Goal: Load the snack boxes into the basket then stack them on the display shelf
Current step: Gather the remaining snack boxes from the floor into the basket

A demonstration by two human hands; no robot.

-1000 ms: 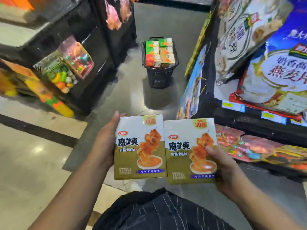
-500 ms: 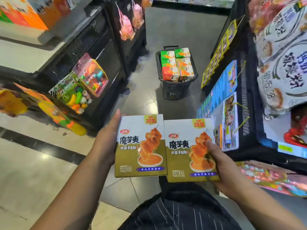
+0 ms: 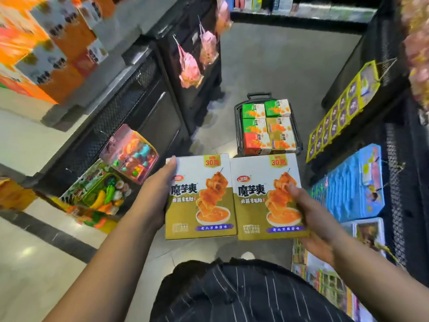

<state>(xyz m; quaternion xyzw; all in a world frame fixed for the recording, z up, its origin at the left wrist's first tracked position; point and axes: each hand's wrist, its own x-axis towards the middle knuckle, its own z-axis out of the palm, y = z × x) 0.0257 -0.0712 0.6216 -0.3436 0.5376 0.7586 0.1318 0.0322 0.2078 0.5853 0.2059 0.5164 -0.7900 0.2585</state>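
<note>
The left hand [image 3: 153, 201] grips the left gold snack box [image 3: 199, 198] and the right hand [image 3: 318, 219] grips the right gold snack box [image 3: 267, 201]; the nearly full basket [image 3: 236, 122] sits at 12 o'clock, so lay both flat on top.

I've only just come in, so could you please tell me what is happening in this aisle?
A person in a shop aisle holds two olive-and-white snack boxes side by side: the left box in the left hand, the right box in the right hand. Ahead on the floor, a black basket already holds green, red and olive boxes.
</note>
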